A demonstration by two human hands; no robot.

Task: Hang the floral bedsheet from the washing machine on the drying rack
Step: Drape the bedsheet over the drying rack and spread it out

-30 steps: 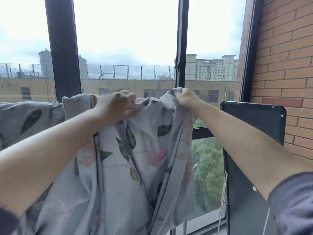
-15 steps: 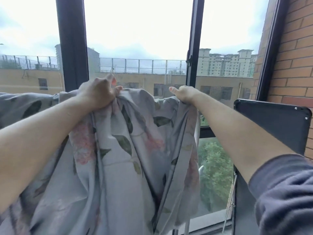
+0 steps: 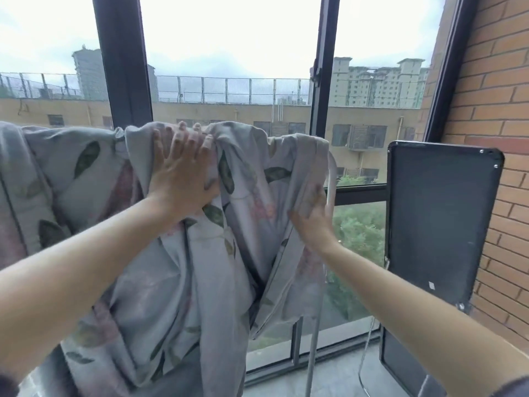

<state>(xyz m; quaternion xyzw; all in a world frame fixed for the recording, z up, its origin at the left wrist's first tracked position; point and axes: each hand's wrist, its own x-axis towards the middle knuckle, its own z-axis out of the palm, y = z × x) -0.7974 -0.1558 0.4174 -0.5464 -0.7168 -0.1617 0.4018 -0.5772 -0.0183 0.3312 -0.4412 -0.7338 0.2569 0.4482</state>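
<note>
The grey floral bedsheet [image 3: 171, 296] with green leaves and pink flowers hangs draped over the top bar of the drying rack [image 3: 330, 184], whose white tube shows at the sheet's right edge. My left hand [image 3: 183, 173] lies flat on the sheet just under the bar, fingers spread and straight. My right hand [image 3: 312, 216] is at the sheet's right hanging edge, its fingers against the cloth and partly hidden by a fold. The top bar itself is covered by the sheet.
Dark window frames [image 3: 123, 67] and glass stand right behind the rack. A dark flat panel [image 3: 438, 219] leans at the right against a brick wall [image 3: 492, 110]. The rack's leg [image 3: 313, 353] runs down to a grey floor.
Both hands have let go of the bunched top edge. The sheet now lies over the bar; my left hand has flattened on it and my right hand has dropped to the sheet's right edge.
</note>
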